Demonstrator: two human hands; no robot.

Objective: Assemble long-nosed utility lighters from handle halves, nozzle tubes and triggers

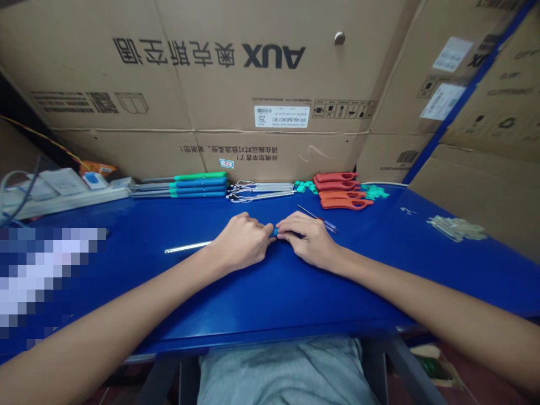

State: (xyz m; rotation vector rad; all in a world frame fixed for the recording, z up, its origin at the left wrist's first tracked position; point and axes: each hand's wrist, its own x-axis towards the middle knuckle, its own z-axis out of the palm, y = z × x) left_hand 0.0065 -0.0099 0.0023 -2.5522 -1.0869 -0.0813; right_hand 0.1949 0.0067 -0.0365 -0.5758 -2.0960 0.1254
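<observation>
Our forearms [105, 332] crossed the worktop [379, 264]; the fingers [264, 229] of our left hand [240, 243] and right hand [307, 241] clenched a screwdriver [275, 231] lying crosswise, shaft [188, 247] pointing left.

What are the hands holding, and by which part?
The left hand and right hand hold a blue handle between their fingers, around its middle, mostly hidden. A metal shaft juts past the left hand, probably the same tool.
</observation>
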